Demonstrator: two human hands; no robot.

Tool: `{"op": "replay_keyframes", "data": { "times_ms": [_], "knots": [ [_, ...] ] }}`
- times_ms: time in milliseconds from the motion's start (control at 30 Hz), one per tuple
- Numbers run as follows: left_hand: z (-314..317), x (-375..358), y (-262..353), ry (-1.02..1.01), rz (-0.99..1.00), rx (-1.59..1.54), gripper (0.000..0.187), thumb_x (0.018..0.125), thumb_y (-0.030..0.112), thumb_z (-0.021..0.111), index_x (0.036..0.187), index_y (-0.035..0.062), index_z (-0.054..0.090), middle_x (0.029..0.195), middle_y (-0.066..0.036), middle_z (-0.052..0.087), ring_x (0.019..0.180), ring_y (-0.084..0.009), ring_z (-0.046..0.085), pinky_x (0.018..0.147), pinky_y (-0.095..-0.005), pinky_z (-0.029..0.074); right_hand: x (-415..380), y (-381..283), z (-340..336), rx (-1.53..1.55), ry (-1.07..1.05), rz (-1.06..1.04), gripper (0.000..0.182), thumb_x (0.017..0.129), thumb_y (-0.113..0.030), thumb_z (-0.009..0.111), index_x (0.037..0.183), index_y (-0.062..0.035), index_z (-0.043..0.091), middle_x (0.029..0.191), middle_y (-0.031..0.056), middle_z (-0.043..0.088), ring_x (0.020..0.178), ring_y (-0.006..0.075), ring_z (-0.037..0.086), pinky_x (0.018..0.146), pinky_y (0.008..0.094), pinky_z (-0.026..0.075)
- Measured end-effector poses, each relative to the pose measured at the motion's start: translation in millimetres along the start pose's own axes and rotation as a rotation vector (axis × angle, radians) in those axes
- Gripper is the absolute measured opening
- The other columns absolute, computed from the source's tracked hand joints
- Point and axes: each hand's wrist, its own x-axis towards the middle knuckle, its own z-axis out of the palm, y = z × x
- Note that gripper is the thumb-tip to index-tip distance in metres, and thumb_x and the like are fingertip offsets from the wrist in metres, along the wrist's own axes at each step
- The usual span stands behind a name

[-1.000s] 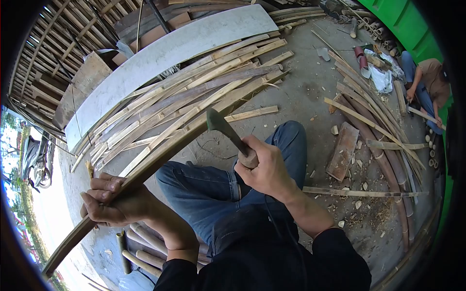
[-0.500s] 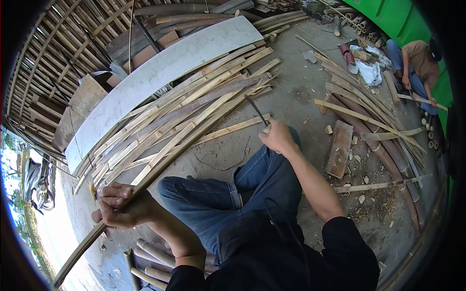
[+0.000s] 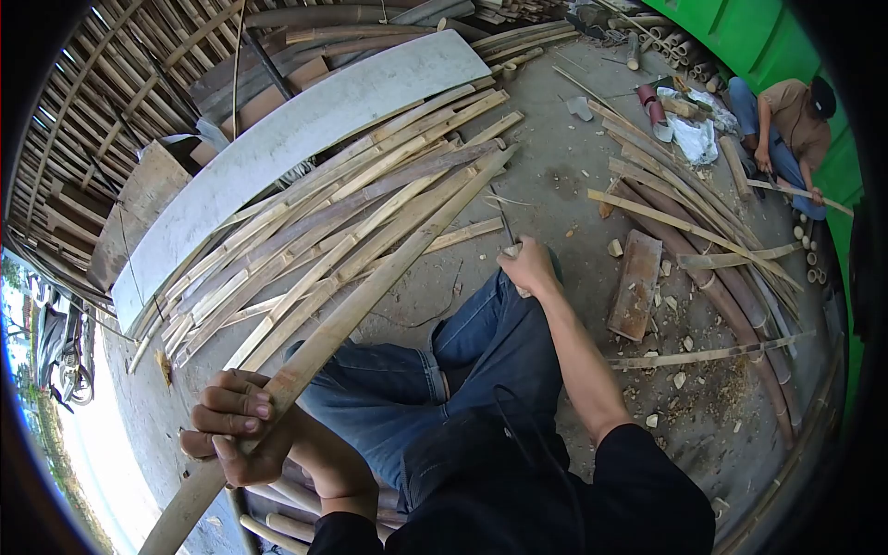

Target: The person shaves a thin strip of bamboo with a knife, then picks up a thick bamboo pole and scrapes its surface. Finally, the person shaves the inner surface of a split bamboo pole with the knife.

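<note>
My left hand (image 3: 236,425) is wrapped round a long bamboo strip (image 3: 370,289), at the lower left. The strip runs diagonally up to the right, its broad face turned up and its far end above the floor. In my right hand (image 3: 530,266), over my knee, is the handle of a knife (image 3: 505,225), whose thin dark blade points up and away. A fine sliver lies or hangs across the blade near its tip. Blade and strip are apart. Under the far part of the strip lies a pile of split bamboo strips (image 3: 344,199).
A long pale board (image 3: 305,125) lies behind the pile. At the right are a wooden block (image 3: 635,285), more bamboo strips (image 3: 694,227), dark poles (image 3: 731,305) and shavings. A seated person (image 3: 786,139) holds a strip by the green wall (image 3: 721,32).
The strip in my left hand has been turned so its broad face shows. The knife has dropped slightly and moved away from the strip. The view has shifted a little.
</note>
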Motion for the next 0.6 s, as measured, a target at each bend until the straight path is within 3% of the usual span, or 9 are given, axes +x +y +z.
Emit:
{"op": "replay_keyframes", "data": {
  "times_ms": [67, 133, 167, 233, 333, 367, 467, 500, 600],
  "knots": [
    [-5, 5, -18, 0.137, 0.017, 0.057, 0.022, 0.088, 0.017, 0.042, 0.069, 0.009, 0.037, 0.056, -0.005, 0.043, 0.044, -0.0148, 0.046, 0.044, -0.0282, 0.043, -33, -39, -3, 0.164, 0.138, -0.233, 0.028, 0.076, -0.016, 0.071, 0.095, 0.0017, 0.061, 0.079, 0.0175, 0.069, 0.078, 0.0358, 0.071, 0.07, 0.0389, 0.055],
    [-27, 10, -21, 0.326, -0.043, 0.227, 0.025, 0.088, 0.017, 0.041, 0.065, 0.0094, 0.035, 0.055, -0.004, 0.039, 0.043, -0.015, 0.04, 0.042, -0.0278, 0.039, -74, -90, -5, 0.341, 0.034, -0.429, 0.029, 0.076, -0.014, 0.072, 0.095, -0.0002, 0.055, 0.075, 0.0174, 0.067, 0.077, 0.0387, 0.07, 0.069, 0.0414, 0.055],
    [-27, 14, -26, 0.423, -0.075, 0.302, 0.023, 0.086, 0.016, 0.041, 0.064, 0.0096, 0.036, 0.054, -0.004, 0.037, 0.044, -0.0153, 0.041, 0.042, -0.0273, 0.037, -80, -100, 3, 0.26, 0.021, -0.541, 0.031, 0.076, -0.013, 0.072, 0.098, -0.0009, 0.055, 0.077, 0.0194, 0.067, 0.078, 0.0396, 0.07, 0.069, 0.0441, 0.055],
    [-39, 17, -28, 0.496, -0.13, 0.327, 0.029, 0.085, 0.016, 0.043, 0.058, 0.0124, 0.034, 0.054, -0.002, 0.038, 0.048, -0.0154, 0.04, 0.05, -0.0289, 0.034, -62, -104, 22, 0.166, -0.02, -0.564, 0.034, 0.075, -0.015, 0.074, 0.099, -0.0011, 0.055, 0.081, 0.0227, 0.068, 0.082, 0.0414, 0.069, 0.073, 0.0477, 0.055],
    [-63, 20, -32, 0.597, -0.163, 0.409, 0.031, 0.086, 0.019, 0.045, 0.058, 0.0137, 0.033, 0.054, 0.0, 0.034, 0.049, -0.0143, 0.038, 0.055, -0.0285, 0.033, 26, -67, 42, -0.053, 0.022, -0.244, 0.043, 0.079, -0.021, 0.074, 0.111, 0.0016, 0.057, 0.09, 0.0267, 0.069, 0.09, 0.0421, 0.069, 0.08, 0.0482, 0.055],
    [-70, 18, -35, 0.674, -0.165, 0.457, 0.029, 0.089, 0.02, 0.044, 0.062, 0.0108, 0.039, 0.053, -0.002, 0.037, 0.048, -0.0143, 0.039, 0.05, -0.0242, 0.035, 74, -32, 52, -0.066, 0.009, -0.094, 0.045, 0.079, -0.023, 0.072, 0.114, 0.003, 0.059, 0.097, 0.026, 0.07, 0.096, 0.0404, 0.068, 0.084, 0.0452, 0.055],
    [-80, 10, -36, 0.742, -0.174, 0.502, 0.029, 0.089, 0.02, 0.046, 0.062, 0.012, 0.039, 0.051, -0.002, 0.035, 0.049, -0.0148, 0.039, 0.05, -0.0257, 0.032, 161, 43, 44, -0.159, -0.115, 0.229, 0.045, 0.076, -0.025, 0.072, 0.111, 0.0025, 0.065, 0.101, 0.0244, 0.071, 0.101, 0.0382, 0.068, 0.089, 0.0438, 0.053],
    [-83, 9, -35, 0.762, -0.176, 0.541, 0.029, 0.09, 0.02, 0.045, 0.063, 0.0125, 0.039, 0.052, -0.001, 0.035, 0.049, -0.0148, 0.039, 0.05, -0.0262, 0.032, 158, 33, 40, -0.155, -0.114, 0.226, 0.045, 0.076, -0.025, 0.072, 0.111, 0.0025, 0.065, 0.101, 0.0244, 0.071, 0.101, 0.0382, 0.068, 0.089, 0.0438, 0.053],
    [-112, 14, -28, 0.829, -0.195, 0.631, 0.03, 0.091, 0.022, 0.046, 0.063, 0.0137, 0.039, 0.054, -0.001, 0.037, 0.052, -0.0149, 0.04, 0.053, -0.0266, 0.033, 94, -23, 21, -0.077, 0.014, -0.063, 0.042, 0.077, -0.023, 0.073, 0.107, 0.0036, 0.063, 0.096, 0.0241, 0.071, 0.096, 0.0374, 0.069, 0.086, 0.043, 0.055]
  ]
}}
